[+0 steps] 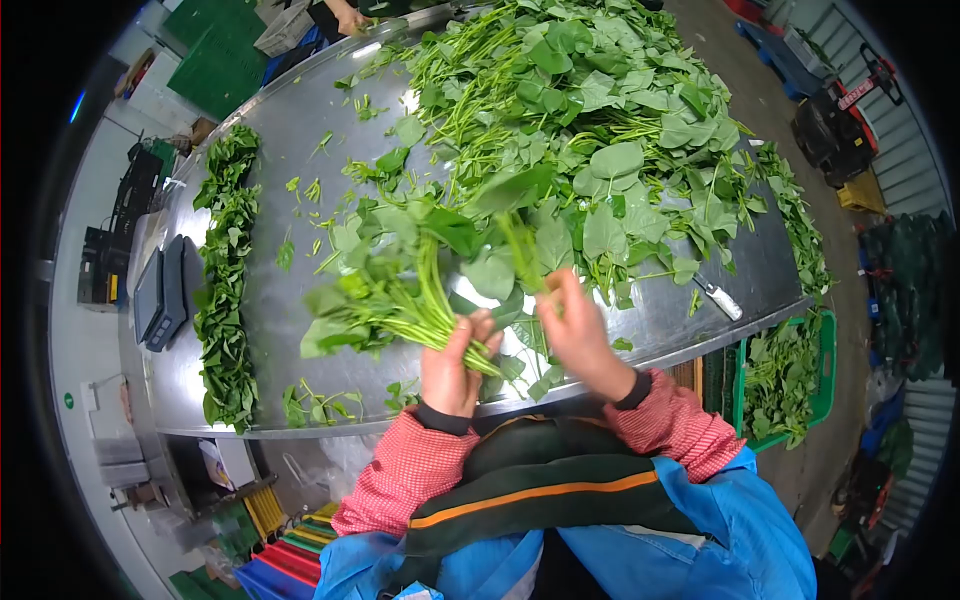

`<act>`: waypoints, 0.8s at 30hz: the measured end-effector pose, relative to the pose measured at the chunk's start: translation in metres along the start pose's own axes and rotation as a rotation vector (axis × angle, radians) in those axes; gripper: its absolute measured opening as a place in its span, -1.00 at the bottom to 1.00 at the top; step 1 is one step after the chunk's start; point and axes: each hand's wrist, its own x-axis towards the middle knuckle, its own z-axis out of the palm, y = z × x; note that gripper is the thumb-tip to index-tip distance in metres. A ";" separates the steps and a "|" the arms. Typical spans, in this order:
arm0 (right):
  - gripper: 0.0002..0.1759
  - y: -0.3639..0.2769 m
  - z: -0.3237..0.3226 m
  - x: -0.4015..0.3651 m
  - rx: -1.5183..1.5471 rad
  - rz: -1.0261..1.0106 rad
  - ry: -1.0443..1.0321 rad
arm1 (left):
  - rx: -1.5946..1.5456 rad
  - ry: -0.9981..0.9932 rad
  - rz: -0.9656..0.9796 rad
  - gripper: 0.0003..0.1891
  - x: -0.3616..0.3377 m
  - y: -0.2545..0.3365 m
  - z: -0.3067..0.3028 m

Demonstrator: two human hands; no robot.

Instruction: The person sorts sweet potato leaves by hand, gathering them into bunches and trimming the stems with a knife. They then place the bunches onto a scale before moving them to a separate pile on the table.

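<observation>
A bunch of leafy green stems (pixel 400 305) is gripped in my left hand (pixel 452 372), its leaves pointing up and left and its cut ends sticking out past the fingers. Beside it, my right hand (pixel 580 335) is closed on a few leafy stems (pixel 518 245), somewhat blurred by motion. Beyond both hands lies a big heap of loose leafy greens (pixel 610 130) on the metal table (pixel 310 365). A white-handled knife (pixel 722 300) rests near the table's right front edge. Small scraps and loose leaves lie around the hands.
A long row of greens (pixel 228 280) lines the table's left side, next to a dark scale (pixel 162 295). At the right below the edge stands a green crate (pixel 828 370) with greens in it. Another person's hand (pixel 350 18) shows at the far side.
</observation>
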 end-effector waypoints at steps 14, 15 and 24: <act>-0.82 0.018 -0.044 0.018 0.867 0.331 0.313 | -0.089 0.073 0.014 -0.94 0.034 0.004 -0.048; -0.81 0.030 -0.042 0.017 0.573 0.298 0.195 | -0.089 0.010 -0.038 -0.93 0.040 0.003 -0.060; -0.77 0.073 0.002 0.035 -0.377 -0.036 -0.189 | -0.130 -0.091 -0.451 -0.76 0.053 -0.001 -0.063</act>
